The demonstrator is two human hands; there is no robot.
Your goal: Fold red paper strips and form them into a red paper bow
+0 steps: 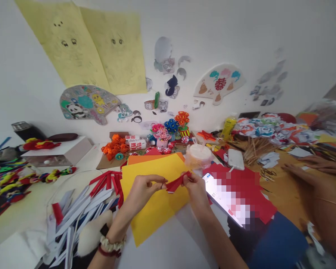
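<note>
Red paper strip (177, 183) is held up over the worktop (162, 254), above a big yellow sheet (154, 213). Red sheets (249, 183) lie just right of that, with a phone (217, 194) resting on them. The left hand (141, 191) has its fingers clenched on the strip's left end, and the right hand (196, 188) pinches the right end. Another person's hand (299, 175) rests at far right.
</note>
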